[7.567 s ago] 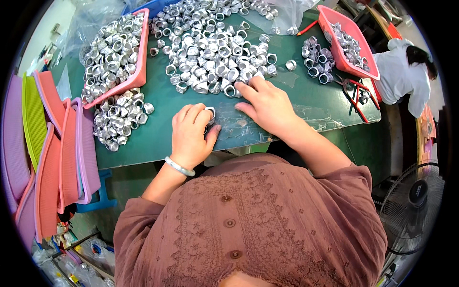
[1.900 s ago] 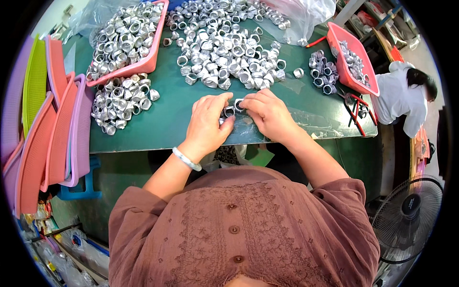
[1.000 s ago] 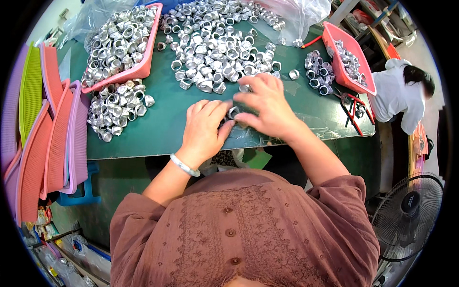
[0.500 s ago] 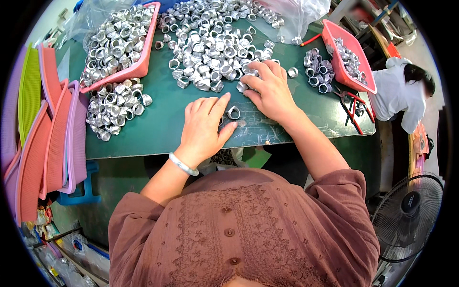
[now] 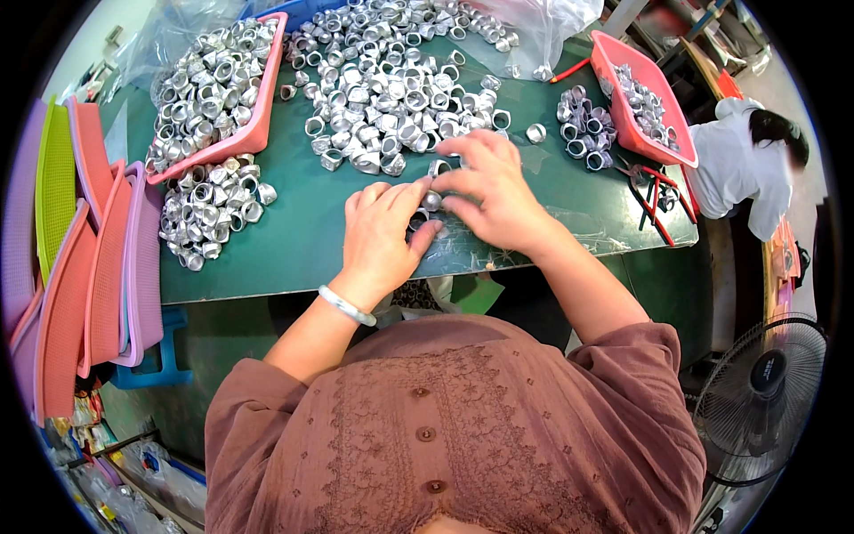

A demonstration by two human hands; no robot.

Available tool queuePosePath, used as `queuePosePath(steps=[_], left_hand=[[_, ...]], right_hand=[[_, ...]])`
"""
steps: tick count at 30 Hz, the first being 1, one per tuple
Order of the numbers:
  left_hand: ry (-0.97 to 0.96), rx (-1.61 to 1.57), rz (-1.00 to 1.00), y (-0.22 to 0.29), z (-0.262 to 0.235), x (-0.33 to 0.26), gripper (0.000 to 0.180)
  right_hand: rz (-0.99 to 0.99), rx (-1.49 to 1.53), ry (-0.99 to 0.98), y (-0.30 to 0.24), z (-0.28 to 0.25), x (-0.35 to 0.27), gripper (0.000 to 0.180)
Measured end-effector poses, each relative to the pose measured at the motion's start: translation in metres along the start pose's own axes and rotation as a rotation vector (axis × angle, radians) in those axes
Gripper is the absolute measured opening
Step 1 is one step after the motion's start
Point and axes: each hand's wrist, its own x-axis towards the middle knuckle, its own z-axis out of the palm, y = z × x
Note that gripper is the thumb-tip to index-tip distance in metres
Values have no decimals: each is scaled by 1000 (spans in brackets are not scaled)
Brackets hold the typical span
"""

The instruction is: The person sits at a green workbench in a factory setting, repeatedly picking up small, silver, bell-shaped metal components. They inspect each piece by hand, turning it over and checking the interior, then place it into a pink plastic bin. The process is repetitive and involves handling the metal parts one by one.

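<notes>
Both hands meet at desk (image 5: 294, 249) edge: left hand (image 5: 384, 233) & right hand (image 5: 492, 191), fingers pinched on one metal ring (image 5: 432, 201), steadied between them; ring pile (image 5: 391, 89) w/in reach.

Can't really tell what's going on between the two hands: the left hand (image 5: 382, 236) and right hand (image 5: 494, 191) meet over a small silver ring (image 5: 432, 200), and their fingers cover most of it, so the grip itself is a guess. The pink tray (image 5: 227, 93) at 11 o'clock has its far end cut by the rim, same for the big ring pile (image 5: 391, 80) at 12. The stacked flat trays (image 5: 84, 258) at 9 o'clock bend into the black edge. The co-worker (image 5: 743, 165) at 2 o'clock is tiny, hands not visible.
</notes>
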Motion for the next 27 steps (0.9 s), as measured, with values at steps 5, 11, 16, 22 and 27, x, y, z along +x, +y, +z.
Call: queuePosePath(steps=[5,11,16,22,27], left_hand=[[75,-29,-13,2,2,2,34],[74,-50,-46,-5,8,0,32],[65,-41,-18,-5,5,-1,33],[40,-81,-72,-2,1,-1,42],[39,-62,-21,-2,0,-1,46]], right_hand=[[67,-34,56,14,-7,-3,22],[85,34,-94,-1,-1,-12,19],[173,139,-59,-12,18,-8,17],[301,172,-104,-4,20,-1,13],[451,304,-184,-4,19,1,17]])
